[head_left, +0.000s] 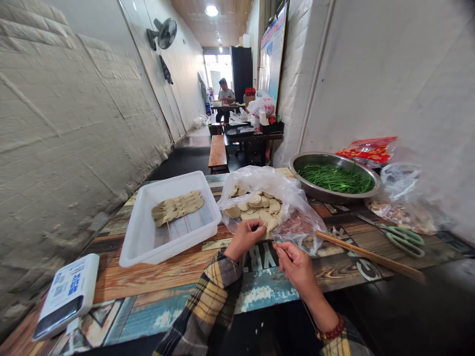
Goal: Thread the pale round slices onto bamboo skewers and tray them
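My left hand [245, 236] is closed in a pinch on a pale round slice at the mouth of a clear plastic bag [297, 207] full of such slices [256, 205]. My right hand [295, 264] sits just beside it, fingers curled round a thin bamboo skewer [279, 248] whose tip points toward the left hand. A white plastic tray [146, 242] to the left holds several skewers threaded with slices [178, 206].
A steel bowl of green stalks [336, 178] stands behind the bag. A bundle of skewers [367, 256] and green-handled scissors [403, 238] lie at the right. A white phone-like device [69, 294] lies near left. Benches, tables and a seated person [225, 94] are down the corridor.
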